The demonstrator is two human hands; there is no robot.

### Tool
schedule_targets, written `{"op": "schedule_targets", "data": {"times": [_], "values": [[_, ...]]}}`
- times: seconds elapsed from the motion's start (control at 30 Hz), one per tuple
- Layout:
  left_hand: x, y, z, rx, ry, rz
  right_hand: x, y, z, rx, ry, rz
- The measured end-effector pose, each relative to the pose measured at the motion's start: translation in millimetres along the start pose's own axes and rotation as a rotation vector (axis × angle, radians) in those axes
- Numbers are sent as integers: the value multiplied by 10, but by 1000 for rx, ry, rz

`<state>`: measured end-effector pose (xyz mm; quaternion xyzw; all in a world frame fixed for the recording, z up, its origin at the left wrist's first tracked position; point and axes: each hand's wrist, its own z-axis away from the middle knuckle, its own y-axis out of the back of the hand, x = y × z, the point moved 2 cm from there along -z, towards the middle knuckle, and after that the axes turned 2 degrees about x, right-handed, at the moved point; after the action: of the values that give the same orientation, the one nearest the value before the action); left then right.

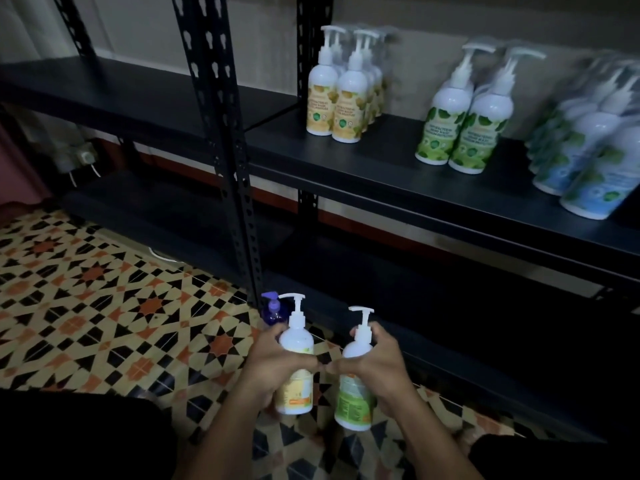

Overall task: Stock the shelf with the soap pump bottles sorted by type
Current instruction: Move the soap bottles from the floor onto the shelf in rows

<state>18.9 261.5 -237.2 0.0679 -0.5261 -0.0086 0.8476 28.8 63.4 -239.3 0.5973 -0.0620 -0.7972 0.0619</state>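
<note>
My left hand (pixel 273 362) grips a white pump bottle with a yellow label (pixel 297 386), upright above the floor. My right hand (pixel 375 362) grips a white pump bottle with a green label (pixel 354 403) right beside it. On the black shelf (pixel 398 181) three groups stand apart: yellow-label bottles (pixel 341 95) at the left, green-label bottles (pixel 464 123) in the middle, blue-label bottles (pixel 588 157) at the right. A purple pump bottle (pixel 273 311) stands on the floor behind my left hand.
A slotted black upright post (pixel 225 143) rises left of the stocked shelf. Lower dark shelves (pixel 450 306) run below it. The patterned tile floor (pixel 104 299) spreads to the left. A dark leg fills the bottom left corner.
</note>
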Motion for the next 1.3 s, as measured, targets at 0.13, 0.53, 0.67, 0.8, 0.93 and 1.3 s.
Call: {"op": "schedule_targets", "data": {"times": [0.13, 0.53, 0.67, 0.8, 0.93, 1.3], "values": [[-6, -18, 18, -1, -26, 17, 75, 39, -10, 104, 53, -59], [32, 1, 66, -142, -95, 233, -70, 154, 20, 121, 111, -316], [-1, -12, 36, -72, -90, 277, -103, 136, 41, 111, 122, -320], [7, -44, 31, 31, -196, 162, -90, 73, 13, 78, 182, -220], [2, -112, 66, 103, -301, 84, -40, -55, 15, 41, 178, -100], [-83, -223, 103, 217, -330, 29, -26, -117, 98, 305, 218, 171]]}}
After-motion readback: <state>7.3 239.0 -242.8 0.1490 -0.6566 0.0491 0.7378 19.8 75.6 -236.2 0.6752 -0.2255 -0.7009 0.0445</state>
